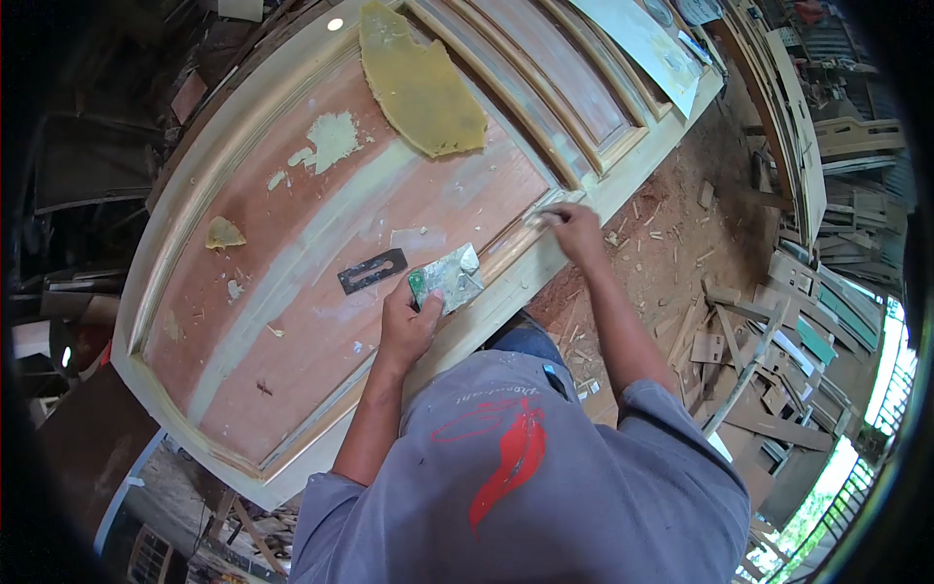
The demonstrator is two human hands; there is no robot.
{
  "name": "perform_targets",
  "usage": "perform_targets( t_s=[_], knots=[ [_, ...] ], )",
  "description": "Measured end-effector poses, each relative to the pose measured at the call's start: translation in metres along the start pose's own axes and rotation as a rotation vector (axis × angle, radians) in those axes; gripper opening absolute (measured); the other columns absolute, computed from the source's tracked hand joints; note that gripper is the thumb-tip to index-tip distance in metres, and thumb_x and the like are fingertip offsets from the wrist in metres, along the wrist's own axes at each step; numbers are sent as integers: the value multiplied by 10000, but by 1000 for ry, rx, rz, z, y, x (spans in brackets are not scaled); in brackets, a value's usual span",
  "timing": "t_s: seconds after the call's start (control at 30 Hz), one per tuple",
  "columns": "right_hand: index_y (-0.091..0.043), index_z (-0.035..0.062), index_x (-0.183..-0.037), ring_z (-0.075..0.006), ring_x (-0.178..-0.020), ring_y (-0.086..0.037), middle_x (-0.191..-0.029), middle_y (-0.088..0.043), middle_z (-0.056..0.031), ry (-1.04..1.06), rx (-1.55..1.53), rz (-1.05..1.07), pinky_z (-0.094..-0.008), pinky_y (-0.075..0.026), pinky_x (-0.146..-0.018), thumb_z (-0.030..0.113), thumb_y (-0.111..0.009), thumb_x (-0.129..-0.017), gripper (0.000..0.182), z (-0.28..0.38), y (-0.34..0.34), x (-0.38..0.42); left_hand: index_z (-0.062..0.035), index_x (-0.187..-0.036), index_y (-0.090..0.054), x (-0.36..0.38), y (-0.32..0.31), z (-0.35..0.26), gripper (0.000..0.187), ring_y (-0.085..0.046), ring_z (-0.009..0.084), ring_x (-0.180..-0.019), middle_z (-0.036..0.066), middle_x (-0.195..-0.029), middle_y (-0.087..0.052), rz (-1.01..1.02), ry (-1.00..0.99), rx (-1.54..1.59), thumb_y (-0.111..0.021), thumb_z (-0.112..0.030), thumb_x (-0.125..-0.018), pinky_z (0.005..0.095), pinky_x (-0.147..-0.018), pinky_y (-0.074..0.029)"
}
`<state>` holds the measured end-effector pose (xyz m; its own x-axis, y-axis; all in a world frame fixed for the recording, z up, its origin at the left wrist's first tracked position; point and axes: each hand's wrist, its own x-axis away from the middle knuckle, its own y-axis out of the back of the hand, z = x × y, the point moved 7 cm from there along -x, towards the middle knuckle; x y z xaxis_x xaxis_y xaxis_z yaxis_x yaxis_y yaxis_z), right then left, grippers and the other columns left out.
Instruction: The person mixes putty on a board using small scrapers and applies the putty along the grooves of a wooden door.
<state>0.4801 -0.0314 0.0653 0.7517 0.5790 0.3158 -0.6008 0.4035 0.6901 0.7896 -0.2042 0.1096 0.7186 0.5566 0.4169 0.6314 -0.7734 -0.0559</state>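
A wooden door panel [243,292] with raised mouldings lies in front of me, streaked with pale filler. My left hand [404,329] grips a flat, putty-smeared piece [449,280] with a green edge, held just over the panel near its close side. Beside that hand, a dark metal plate with a long slot [373,272] lies on the panel. My right hand [581,236] is closed at the moulding along the near edge. Something small and pale shows at its fingertips, too blurred to name.
A large yellowish sheet [420,92] and a smaller yellowish scrap [225,233] rest on the panel. A pale board [642,49] lies across its far right end. Wood chips and offcuts [681,224] litter the ground, with stacked timber [798,341] at right.
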Motion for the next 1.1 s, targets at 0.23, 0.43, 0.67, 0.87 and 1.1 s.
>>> perform_targets(
  t_s=[0.23, 0.43, 0.67, 0.87, 1.1],
  knots=[
    [-821, 39, -1071, -202, -804, -767, -914, -807, -139, -92, 36, -181, -331, -588, -756, 165, -798, -913, 203, -33, 55, -24, 31, -1269, -656, 1, -2, 3, 307, -653, 131, -962, 65, -1071, -735, -3, -2, 5, -638, -118, -1001, 320, -890, -528],
    [-825, 64, -1057, -358, -835, -761, -951, -777, -213, -31, 225, -183, -407, -601, -792, 152, -751, -897, 197, -17, 35, -47, 37, -1296, -642, 1, -5, 1, 326, -654, 134, -983, 66, -1086, -736, -7, -32, -7, -635, -99, -1000, 324, -908, -529],
    [-827, 61, -984, -387, -860, -748, -916, -765, -213, 66, 417, -137, -439, -597, -823, 145, -736, -867, 170, -14, 9, -48, 45, -1295, -641, 5, -2, 2, 323, -648, 124, -961, 63, -1071, -730, -16, -8, -20, -636, -90, -1001, 313, -888, -529],
    [-827, 59, -953, -382, -815, -751, -875, -763, -207, 105, 262, -38, -441, -602, -795, 149, -754, -843, 160, 1, -46, -1, 40, -1273, -651, 3, -4, -4, 302, -647, 120, -930, 51, -1041, -726, -20, -31, -13, -637, -92, -1002, 313, -859, -529],
    [-821, 48, -1037, -361, -966, -755, -1061, -764, -233, -84, 48, 120, -388, -589, -889, 141, -778, -872, 194, 33, -74, 53, 29, -1244, -657, 0, 2, -3, 268, -648, 112, -929, 45, -1040, -724, -48, -24, 42, -641, -82, -1000, 303, -859, -522]
  ],
)
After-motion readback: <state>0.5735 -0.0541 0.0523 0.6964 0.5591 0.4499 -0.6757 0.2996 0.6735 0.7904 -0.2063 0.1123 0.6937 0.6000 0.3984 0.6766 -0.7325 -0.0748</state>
